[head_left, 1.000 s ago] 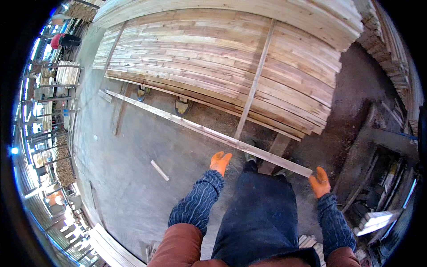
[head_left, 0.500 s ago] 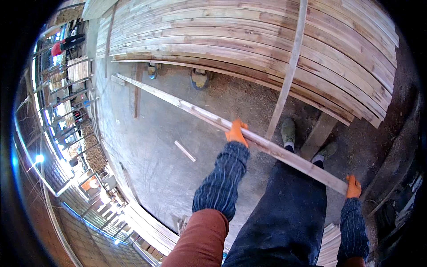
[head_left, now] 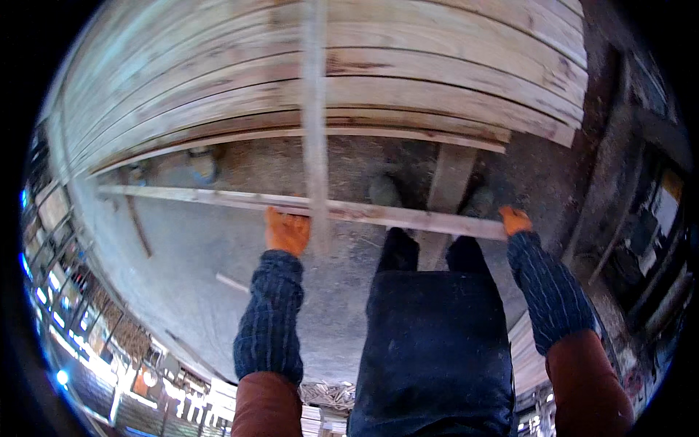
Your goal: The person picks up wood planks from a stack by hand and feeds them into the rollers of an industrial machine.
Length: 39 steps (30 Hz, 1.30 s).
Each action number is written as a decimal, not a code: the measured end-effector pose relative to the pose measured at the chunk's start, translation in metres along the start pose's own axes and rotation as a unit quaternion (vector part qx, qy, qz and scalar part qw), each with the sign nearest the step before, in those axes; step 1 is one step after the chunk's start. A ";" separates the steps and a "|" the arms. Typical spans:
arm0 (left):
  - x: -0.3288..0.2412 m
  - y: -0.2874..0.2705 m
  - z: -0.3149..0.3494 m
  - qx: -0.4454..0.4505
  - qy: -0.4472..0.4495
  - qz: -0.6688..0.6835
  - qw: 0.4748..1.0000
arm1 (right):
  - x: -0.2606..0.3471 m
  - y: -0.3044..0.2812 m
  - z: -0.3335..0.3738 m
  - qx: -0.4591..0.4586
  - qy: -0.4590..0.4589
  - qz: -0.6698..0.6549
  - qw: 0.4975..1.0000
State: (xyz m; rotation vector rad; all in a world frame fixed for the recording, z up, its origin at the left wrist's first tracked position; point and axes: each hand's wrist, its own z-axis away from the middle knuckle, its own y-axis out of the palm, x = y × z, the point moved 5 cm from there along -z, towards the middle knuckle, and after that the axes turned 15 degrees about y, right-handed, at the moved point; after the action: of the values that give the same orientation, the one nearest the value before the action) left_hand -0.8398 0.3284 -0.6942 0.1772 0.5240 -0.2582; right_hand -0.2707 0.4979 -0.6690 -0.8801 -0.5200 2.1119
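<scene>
A long, narrow wooden plank (head_left: 408,216) spans in front of my legs, off the floor at my end. My left hand (head_left: 287,231), in an orange glove, is closed round it left of its middle. At the plank's right end my right hand (head_left: 515,220), also gloved in orange, grips it with the fingers closed. Just beyond lies a broad layer of pale boards (head_left: 437,95), side by side. A thin wooden strip (head_left: 314,109) runs across these boards and sticks out toward me, passing over the plank beside my left hand.
Under the boards a flat timber (head_left: 451,178) lies on the floor between my shoes. A small offcut (head_left: 231,282) rests on the concrete floor (head_left: 182,247) at the left. Dark beams and clutter (head_left: 641,218) stand at the right. The picture is somewhat blurred.
My view has turned and shifted right. The plank, slanted before, now lies nearly level and closer to the layer of boards; both hands have moved forward with it.
</scene>
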 end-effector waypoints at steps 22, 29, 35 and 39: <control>0.141 0.146 -0.090 0.048 -0.018 0.060 0.997 | 0.176 0.029 -0.175 0.334 -0.310 -0.252 0.854; 0.172 0.073 -0.094 0.072 0.021 0.134 0.988 | 0.095 0.049 -0.135 0.200 -0.095 -0.331 0.917; 0.170 0.110 -0.045 -0.064 0.220 -0.220 0.948 | 0.064 0.033 -0.171 0.276 -0.252 -0.119 0.920; 0.188 0.116 -0.049 -0.003 0.183 -0.095 0.979 | 0.092 0.023 -0.159 0.206 -0.325 -0.026 0.923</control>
State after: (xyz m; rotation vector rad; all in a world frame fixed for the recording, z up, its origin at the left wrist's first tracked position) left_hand -0.6730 0.4135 -0.8210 0.1692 0.9088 -0.4139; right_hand -0.2084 0.5670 -0.8287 0.0915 -0.3887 2.3197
